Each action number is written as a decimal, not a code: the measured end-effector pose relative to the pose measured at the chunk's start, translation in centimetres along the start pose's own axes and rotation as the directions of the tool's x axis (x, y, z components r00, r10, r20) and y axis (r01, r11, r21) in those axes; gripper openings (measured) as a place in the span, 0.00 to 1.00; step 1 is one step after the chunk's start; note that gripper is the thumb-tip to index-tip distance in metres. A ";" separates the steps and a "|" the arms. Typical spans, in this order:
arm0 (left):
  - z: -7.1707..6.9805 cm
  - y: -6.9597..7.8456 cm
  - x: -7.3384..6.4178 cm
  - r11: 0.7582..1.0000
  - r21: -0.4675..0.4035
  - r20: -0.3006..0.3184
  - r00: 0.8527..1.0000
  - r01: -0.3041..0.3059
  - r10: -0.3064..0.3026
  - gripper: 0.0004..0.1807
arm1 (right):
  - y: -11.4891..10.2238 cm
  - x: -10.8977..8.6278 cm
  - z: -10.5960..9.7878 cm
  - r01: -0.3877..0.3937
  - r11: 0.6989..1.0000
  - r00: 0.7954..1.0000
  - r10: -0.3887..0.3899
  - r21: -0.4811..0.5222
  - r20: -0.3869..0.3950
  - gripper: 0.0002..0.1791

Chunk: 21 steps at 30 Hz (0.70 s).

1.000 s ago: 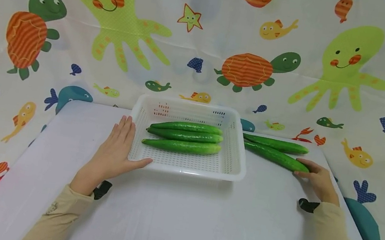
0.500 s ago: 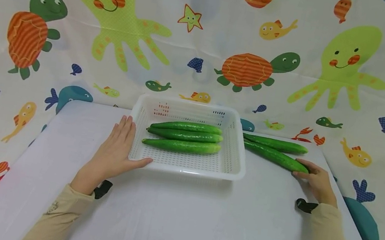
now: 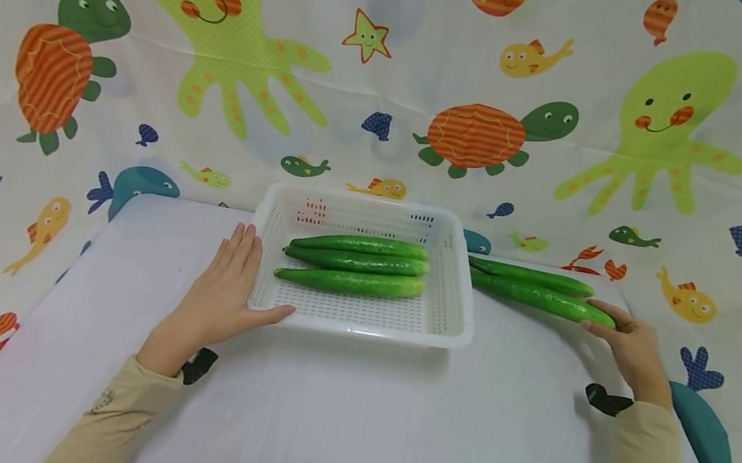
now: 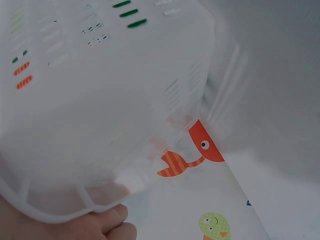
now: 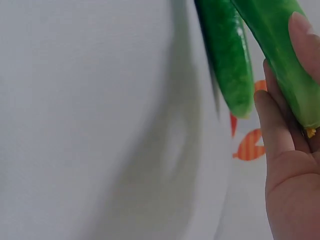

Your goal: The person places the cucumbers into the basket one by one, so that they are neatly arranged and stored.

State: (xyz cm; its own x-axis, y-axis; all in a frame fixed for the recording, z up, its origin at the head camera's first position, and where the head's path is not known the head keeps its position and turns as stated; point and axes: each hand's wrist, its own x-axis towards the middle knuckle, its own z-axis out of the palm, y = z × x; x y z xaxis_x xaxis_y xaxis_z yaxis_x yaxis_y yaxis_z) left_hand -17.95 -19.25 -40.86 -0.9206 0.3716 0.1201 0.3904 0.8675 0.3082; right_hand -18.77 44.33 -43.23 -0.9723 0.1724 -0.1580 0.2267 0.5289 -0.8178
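In the head view a white plastic basket holds three cucumbers lying side by side. My left hand rests on the basket's left side, fingers straight along the rim and thumb on the front rim. My right hand grips the right end of a cucumber beside the basket, thumb on one side and fingers on the other. In the right wrist view this cucumber shows its yellow-tipped end between thumb and fingers. Another cucumber lies just behind it; the basket's right rim hides the left ends of both.
A white table carries everything. Behind it hangs a cloth printed with sea animals, close to the basket's back edge. A dark wrist camera juts inward from the right wrist, another dark camera from the left.
My right hand has moved a little to the right, and the gripped cucumber's end has shifted right and up with it. The left hand and basket stay in place.
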 end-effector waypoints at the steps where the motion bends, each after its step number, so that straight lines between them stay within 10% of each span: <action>1: 0.0 0.0 0.0 1.000 -0.003 0.000 1.000 0.000 0.000 0.68 | -0.2 -0.1 -0.2 0.007 1.000 1.000 -0.007 -0.001 -0.007 0.37; 16: -0.2 0.1 0.0 1.000 -0.013 0.005 1.000 -0.001 0.001 0.68 | -5.0 -1.8 -3.0 0.079 0.986 0.992 -0.062 0.150 -0.111 0.33; 21: -0.2 0.1 0.0 1.000 -0.013 0.008 1.000 0.000 0.000 0.68 | -6.9 -2.1 -3.2 0.217 0.920 0.971 -0.168 0.327 -0.172 0.30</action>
State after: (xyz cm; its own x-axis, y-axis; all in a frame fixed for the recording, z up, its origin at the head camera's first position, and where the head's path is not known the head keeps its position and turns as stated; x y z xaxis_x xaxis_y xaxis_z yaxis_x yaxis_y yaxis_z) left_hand -17.93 -19.23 -40.67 -0.9205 0.3744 0.1121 0.3901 0.8634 0.3200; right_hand -18.12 42.93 -35.49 -0.9720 0.2213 0.0792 -0.0214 0.2524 -0.9674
